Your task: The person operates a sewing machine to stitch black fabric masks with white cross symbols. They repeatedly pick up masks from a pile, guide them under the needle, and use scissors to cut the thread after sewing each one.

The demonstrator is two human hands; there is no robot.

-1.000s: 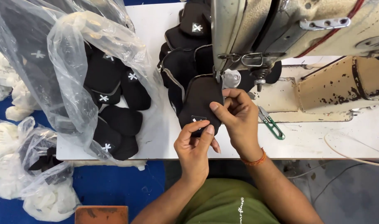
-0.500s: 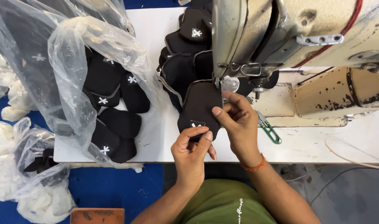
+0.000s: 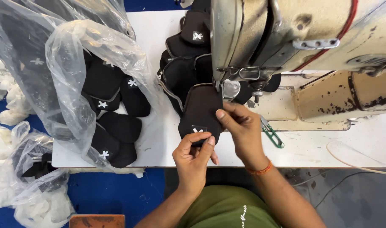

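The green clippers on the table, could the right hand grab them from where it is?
Probably yes. The green clippers lie in the open on the table just beside the right hand, nothing between them, though that hand now holds the black piece.

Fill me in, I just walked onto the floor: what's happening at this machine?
A person sits at an industrial sewing machine, holding a black fabric piece under its head. The left hand pinches the piece's near edge by its small white tag; the right hand steadies its right side. More black pieces are piled behind it, and a clear plastic bag of similar ones lies on the white table. Green snips rest beside the right hand.
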